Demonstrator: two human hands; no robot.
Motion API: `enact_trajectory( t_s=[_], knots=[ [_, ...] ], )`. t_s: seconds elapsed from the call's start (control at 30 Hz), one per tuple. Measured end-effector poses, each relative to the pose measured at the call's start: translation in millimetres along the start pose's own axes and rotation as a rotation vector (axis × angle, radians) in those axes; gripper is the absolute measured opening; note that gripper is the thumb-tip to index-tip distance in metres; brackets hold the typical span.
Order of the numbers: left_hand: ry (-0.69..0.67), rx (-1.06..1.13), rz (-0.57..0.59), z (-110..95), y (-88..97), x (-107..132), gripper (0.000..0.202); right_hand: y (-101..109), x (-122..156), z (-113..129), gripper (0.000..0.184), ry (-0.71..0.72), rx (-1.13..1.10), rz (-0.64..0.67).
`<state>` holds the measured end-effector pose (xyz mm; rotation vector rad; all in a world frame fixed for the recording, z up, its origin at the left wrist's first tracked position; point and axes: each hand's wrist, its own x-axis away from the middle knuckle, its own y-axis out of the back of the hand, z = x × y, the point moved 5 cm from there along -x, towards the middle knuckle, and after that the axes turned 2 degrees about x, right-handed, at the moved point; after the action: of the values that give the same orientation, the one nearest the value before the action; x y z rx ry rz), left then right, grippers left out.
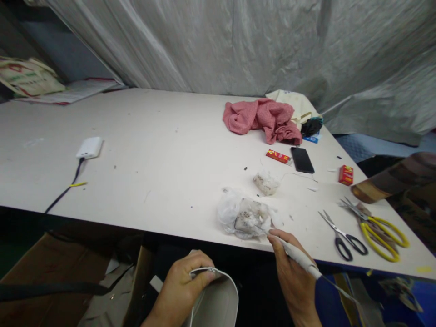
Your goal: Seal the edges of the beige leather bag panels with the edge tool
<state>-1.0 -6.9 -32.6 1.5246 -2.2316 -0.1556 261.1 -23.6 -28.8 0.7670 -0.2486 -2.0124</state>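
My left hand (185,284) grips the rim of an off-white, open-topped pouch (221,297) below the table's front edge. Its thumb presses on the rim, and the mouth of the pouch gapes towards me. My right hand (294,270) is closed around a white pen-shaped tool (299,257) with a cord at its back end, much like a soldering iron. The thin tip points into a stained whitish lump (250,217) lying in a crumpled clear plastic bag (227,211). Whether the tip touches the lump, I cannot tell. Behind it sits a second whitish lump (266,182).
Right of my hands lie black-handled scissors (342,236) and yellow-handled shears (381,231). Farther back are a phone (302,160), red boxes (346,175), a brown bottle-like cylinder (395,177) and a pink cloth (262,118). A white corded box (90,147) stands left.
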Motion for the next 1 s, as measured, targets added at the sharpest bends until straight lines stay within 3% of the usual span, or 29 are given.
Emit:
enact_trajectory(
  t_s=[0.2, 0.5, 0.63, 0.8, 0.87, 1.0],
  knots=[
    [0.033, 0.025, 0.020, 0.0, -6.7, -3.9, 0.019, -3.9, -4.7, -4.4, 0.016, -0.008, -0.006, 0.040],
    [0.085, 0.010, 0.030, -1.7, -8.0, -6.5, 0.012, -9.5, -11.8, 13.9, 0.022, 0.166, 0.134, 0.079],
    [0.067, 0.020, 0.014, -6.0, -6.5, -5.0, 0.010, -7.1, -11.2, 8.0, 0.020, 0.114, 0.094, 0.087],
    [0.050, 0.042, -0.010, -7.3, -6.8, -1.7, 0.010, 3.4, 1.6, 14.4, 0.013, 0.075, -0.025, -0.019],
    [0.039, 0.046, -0.011, -7.3, -8.0, -0.3, 0.010, -2.0, 11.0, 22.2, 0.014, 0.004, -0.160, 0.051],
    [0.019, 0.073, -0.011, -8.2, -10.4, 1.7, 0.009, -28.6, 31.3, 40.5, 0.022, -0.110, -0.413, 0.353]
  ],
)
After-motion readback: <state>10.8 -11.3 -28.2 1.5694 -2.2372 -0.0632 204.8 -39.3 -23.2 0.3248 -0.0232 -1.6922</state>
